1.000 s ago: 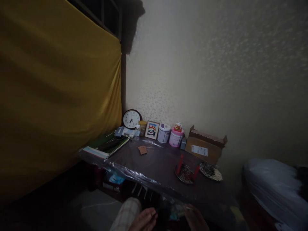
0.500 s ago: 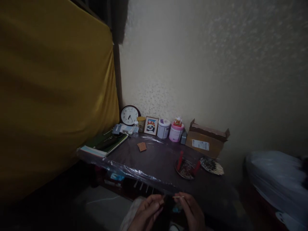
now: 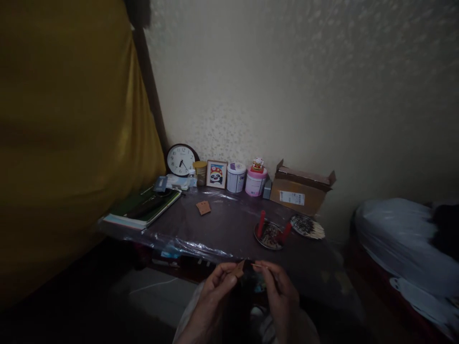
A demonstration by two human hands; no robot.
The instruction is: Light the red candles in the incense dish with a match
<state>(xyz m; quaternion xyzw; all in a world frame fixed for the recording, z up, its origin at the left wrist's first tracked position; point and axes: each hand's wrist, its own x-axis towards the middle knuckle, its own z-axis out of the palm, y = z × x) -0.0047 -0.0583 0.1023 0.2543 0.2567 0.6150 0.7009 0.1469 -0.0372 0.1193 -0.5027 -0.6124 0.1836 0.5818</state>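
Note:
My left hand [image 3: 218, 286] pinches a small brown cardboard matchbox [image 3: 239, 270] between thumb and fingers, in front of the table's near edge. My right hand [image 3: 278, 289] is closed on a thin matchstick [image 3: 258, 265], whose tip points left toward the matchbox; a gap shows between them. Beyond the hands, two red candles stand on a round plate [image 3: 269, 246] strewn with burnt bits: one candle [image 3: 261, 223] is upright, the other [image 3: 286, 233] leans. To its right, another plate holds a heap of matchsticks [image 3: 308, 226], many with black ends.
On the plastic-covered table [image 3: 215, 229] lie brown matchboxes [image 3: 203, 207] and green books [image 3: 147, 208]. A clock [image 3: 181, 160], a panda picture [image 3: 216, 174], a white tin [image 3: 235, 177], a pink tin [image 3: 256, 182] and a cardboard box [image 3: 297, 191] line the wall. A yellow curtain [image 3: 71, 143] hangs left.
Both hands have risen in view, still holding matchbox and matchstick. The matchbox shows more plainly now. The camera view has shifted, so the table things appear higher and further left.

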